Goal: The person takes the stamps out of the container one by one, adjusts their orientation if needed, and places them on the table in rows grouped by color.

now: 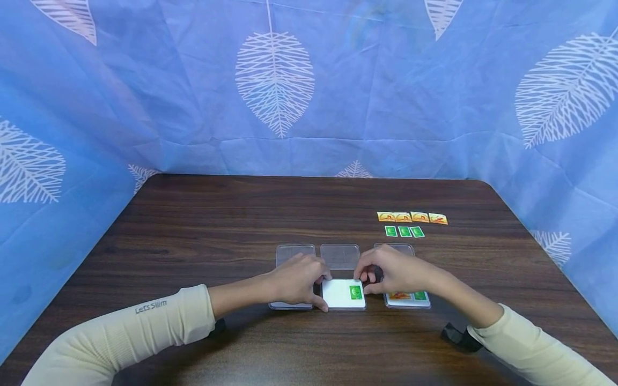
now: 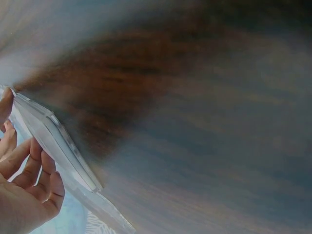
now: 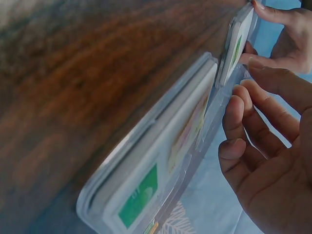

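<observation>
In the head view, a clear plastic case (image 1: 345, 309) holding a white card (image 1: 335, 294) lies between the two hands. A small green picture sticker (image 1: 355, 292) is on the card's right part. The left hand (image 1: 298, 279) grips the case's left side, thumb at the near corner and fingers by the far one. Along the right edge, the right hand (image 1: 403, 271) has its index fingertip at the far corner and its thumb beside the case. In the right wrist view, its fingers (image 3: 261, 126) are loosely bent, with nothing visible between them.
A similar case (image 1: 407, 306) with orange and green pictures sits under the right wrist, another (image 1: 292, 306) under the left hand. Clear open lids, including the middle lid (image 1: 340, 257), lie behind. Farther right are rows of orange stickers (image 1: 403, 217) and green stickers (image 1: 404, 231).
</observation>
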The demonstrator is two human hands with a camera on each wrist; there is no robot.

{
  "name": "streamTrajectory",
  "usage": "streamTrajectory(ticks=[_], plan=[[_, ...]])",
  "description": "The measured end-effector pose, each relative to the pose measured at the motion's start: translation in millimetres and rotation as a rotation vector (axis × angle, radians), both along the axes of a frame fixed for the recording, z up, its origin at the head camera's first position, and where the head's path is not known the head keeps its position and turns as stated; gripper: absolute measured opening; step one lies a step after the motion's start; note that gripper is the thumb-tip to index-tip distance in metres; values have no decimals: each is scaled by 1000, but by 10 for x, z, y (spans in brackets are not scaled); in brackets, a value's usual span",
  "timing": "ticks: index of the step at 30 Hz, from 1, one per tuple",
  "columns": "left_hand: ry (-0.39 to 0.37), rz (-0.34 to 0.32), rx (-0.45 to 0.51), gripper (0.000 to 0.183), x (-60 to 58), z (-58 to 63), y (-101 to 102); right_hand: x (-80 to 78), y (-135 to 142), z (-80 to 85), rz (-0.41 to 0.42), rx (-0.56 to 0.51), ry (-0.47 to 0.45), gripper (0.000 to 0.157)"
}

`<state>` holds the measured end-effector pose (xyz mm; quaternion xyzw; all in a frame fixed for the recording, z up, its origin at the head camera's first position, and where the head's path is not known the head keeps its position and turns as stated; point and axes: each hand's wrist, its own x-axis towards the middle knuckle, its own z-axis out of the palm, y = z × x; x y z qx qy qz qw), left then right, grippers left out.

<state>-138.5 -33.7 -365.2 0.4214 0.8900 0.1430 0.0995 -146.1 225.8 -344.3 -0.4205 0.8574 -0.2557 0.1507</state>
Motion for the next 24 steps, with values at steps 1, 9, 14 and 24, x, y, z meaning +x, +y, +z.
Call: streamTrajectory(ticks=[1, 9, 14, 24], plan=[[1, 0, 1, 52, 0, 0, 0, 4, -5, -5, 2, -4, -4, 16], [4, -6, 2, 52, -3, -5, 1, 42, -51, -35, -6, 19, 0, 14], [12, -7, 2, 52, -4, -6, 1, 74, -98, -42, -35, 67, 49, 13], [21, -8, -1, 53, 5, -10, -4, 120, -164, -36, -88, 135, 83, 19]])
